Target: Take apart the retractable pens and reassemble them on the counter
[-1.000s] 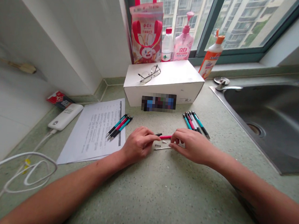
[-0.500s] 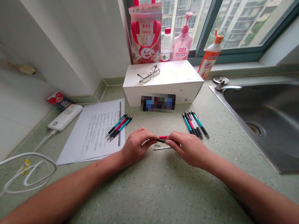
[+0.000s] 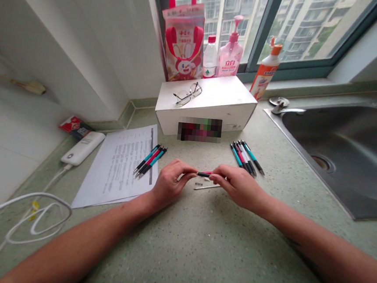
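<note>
Between my two hands, close above the counter, lies a black pen barrel [image 3: 204,174]. My left hand [image 3: 173,180] pinches its left end between thumb and fingertips; my fingers hide that tip. The barrel's right end is in the closed fingers of my right hand [image 3: 236,184]. Just behind it shows a red pen part [image 3: 207,172], mostly covered, and I cannot tell whether it is held or lying there. A thin pen refill [image 3: 206,188] rests on the counter below my fingers, with a small spring-like piece [image 3: 198,184] beside it.
Several pens [image 3: 244,157] lie to the right, and three more pens [image 3: 150,161] on printed sheets [image 3: 113,170] at left. Behind stands a white box [image 3: 208,97] with glasses [image 3: 188,94] on top. A power bank [image 3: 82,148] with cable is left; a sink [image 3: 339,150] is right.
My hands have drawn slightly apart, so more of the black barrel shows between them. My left fingertips have shifted a little left. The refill and small piece stay put.
</note>
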The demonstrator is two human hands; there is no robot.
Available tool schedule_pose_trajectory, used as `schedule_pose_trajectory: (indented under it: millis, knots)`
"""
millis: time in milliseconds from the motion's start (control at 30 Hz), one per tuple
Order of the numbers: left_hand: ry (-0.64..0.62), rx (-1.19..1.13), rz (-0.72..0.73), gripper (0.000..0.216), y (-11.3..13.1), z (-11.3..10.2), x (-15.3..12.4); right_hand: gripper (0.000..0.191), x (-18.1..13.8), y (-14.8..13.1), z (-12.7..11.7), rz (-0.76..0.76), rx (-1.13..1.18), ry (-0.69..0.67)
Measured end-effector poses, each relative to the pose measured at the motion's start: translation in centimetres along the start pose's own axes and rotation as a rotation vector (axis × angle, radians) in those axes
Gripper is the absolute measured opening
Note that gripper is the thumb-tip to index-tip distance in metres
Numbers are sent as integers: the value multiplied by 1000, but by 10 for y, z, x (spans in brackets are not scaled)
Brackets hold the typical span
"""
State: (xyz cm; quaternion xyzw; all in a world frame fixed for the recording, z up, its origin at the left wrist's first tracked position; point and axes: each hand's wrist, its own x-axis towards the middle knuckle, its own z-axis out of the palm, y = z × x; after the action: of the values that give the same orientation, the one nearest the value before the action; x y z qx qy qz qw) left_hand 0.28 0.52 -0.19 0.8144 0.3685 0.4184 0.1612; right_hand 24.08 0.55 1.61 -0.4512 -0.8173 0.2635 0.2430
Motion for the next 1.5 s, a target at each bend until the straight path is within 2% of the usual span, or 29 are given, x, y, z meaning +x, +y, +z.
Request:
schedule_pose_trajectory:
  millis: [100, 200, 367, 467, 667, 767, 833, 933, 1067, 1167, 1400, 1500]
  knots:
    - [3, 10, 12, 12, 1, 0, 0, 13, -1, -1, 1, 8, 17, 55]
    - [11, 15, 28, 11, 2, -1, 1, 25, -2, -4, -1, 51, -2, 48]
    - [12, 14, 31, 10, 2, -1, 1, 41, 0, -6, -4, 75, 29, -44]
    - [20, 14, 17, 10, 2, -1, 1, 25, 0, -6, -4, 53, 82, 8]
    - [39, 6, 97, 7, 4, -1, 2, 35, -1, -5, -3, 84, 150, -63]
    - [52, 1, 117, 5, 4, -1, 3, 31, 0, -5, -2, 77, 191, -14]
    - [50, -6, 118, 4, 3, 0, 2, 35, 0, -6, -1, 79, 237, -44]
    - [40, -19, 121, 3, 3, 1, 2, 29, 0, -8, -1, 76, 263, -80]
    - [38, -35, 129, 3, 4, 2, 2, 20, -2, -8, 2, 25, 193, 50]
    - [37, -39, 98, 2, 4, 1, 1, 18, -3, -6, 4, 13, 133, 94]
    - [61, -19, 37, 4, 3, 1, 1, 16, -3, -7, 0, -28, 166, 66]
    - [16, 30, -5, 6, 3, 2, 2, 12, -3, -8, -3, -23, 150, -31]
